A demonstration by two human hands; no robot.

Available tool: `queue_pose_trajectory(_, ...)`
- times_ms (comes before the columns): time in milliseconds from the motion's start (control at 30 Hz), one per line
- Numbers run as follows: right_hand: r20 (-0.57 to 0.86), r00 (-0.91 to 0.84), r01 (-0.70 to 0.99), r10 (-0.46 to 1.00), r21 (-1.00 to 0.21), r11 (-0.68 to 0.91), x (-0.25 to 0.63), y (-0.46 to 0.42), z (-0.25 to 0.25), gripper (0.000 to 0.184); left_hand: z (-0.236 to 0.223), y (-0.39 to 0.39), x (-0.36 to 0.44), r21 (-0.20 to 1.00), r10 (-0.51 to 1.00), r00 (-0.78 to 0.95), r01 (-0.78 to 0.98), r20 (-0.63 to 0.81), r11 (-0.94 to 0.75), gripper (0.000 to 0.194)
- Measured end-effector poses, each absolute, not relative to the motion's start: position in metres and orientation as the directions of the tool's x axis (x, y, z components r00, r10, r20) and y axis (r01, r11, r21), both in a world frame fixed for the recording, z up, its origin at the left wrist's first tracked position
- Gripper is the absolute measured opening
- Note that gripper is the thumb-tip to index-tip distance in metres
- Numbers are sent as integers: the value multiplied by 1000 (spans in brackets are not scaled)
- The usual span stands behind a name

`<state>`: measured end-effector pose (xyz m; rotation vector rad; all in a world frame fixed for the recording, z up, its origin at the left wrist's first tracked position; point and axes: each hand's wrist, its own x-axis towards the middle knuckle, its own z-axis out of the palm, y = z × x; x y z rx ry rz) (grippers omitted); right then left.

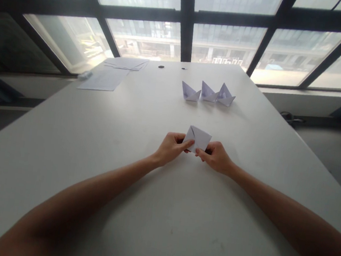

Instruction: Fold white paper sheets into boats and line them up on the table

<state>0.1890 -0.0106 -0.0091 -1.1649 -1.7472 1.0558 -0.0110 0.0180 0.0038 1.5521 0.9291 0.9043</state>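
A small folded sheet of white paper (201,138), roughly square with a diagonal fold line, is held between both hands above the middle of the table. My left hand (173,146) pinches its left side, thumb lying across the front face. My right hand (216,156) grips the lower right corner with thumb in front and fingers curled behind. Most of the fingers of both hands are hidden behind the paper or curled out of sight. Beyond the hands, three folded paper boats (190,93) stand upright in a row.
The white table (147,113) reaches to the windows. At its far left lie several flat white paper sheets (104,78), with a small crumpled clear item (85,75) beside them. Round dark holes (161,67) mark the far edge. Dark cables (291,118) lie beyond the right edge.
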Motion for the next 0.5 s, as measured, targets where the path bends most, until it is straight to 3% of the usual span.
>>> queue_pose_trajectory(167, 155, -282, 317, 947, -917, 244, 188, -12, -6, 32, 5, 18, -9, 996, 894, 442, 13, 74, -89, 41)
queue_pose_trajectory(500, 154, -348, 322, 925, -907, 272, 189, -11, -11, 37, 9, 15, -7, 992, 879, 471, 63, 70, -112, 32)
